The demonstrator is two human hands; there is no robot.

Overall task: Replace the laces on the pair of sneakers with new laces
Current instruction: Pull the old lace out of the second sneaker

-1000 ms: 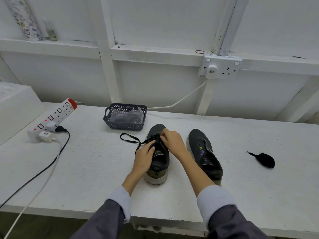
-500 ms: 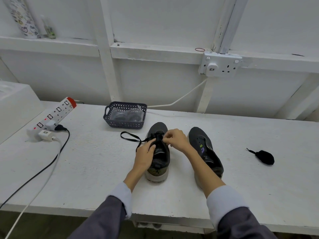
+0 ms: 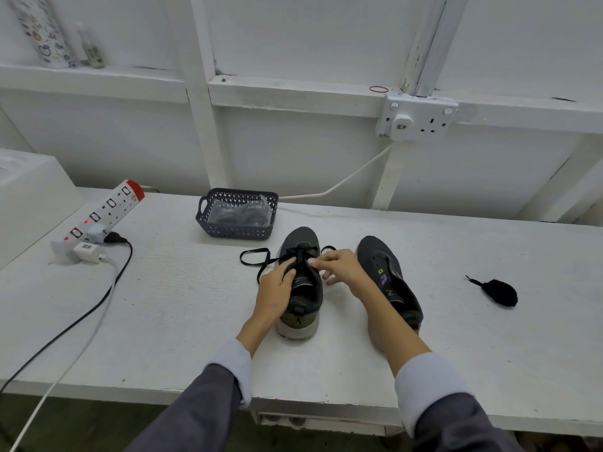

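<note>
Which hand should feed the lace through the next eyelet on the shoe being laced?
Right, probably: the right hand pinches the lace at the eyelets, while the left hand grips the shoe to steady it.

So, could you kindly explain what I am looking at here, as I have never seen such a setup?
There is no machine: a person wears a camera on the head, so the single picture looks down at their own hands. The left hand holds the laced sneaker steady on the white table, and the right hand pinches its black lace. The second sneaker beside it appears to have no lace. Behind sits a dark basket of clear packets. A power strip lies at the left, and a black bundle, perhaps an old lace, at the right.
</note>
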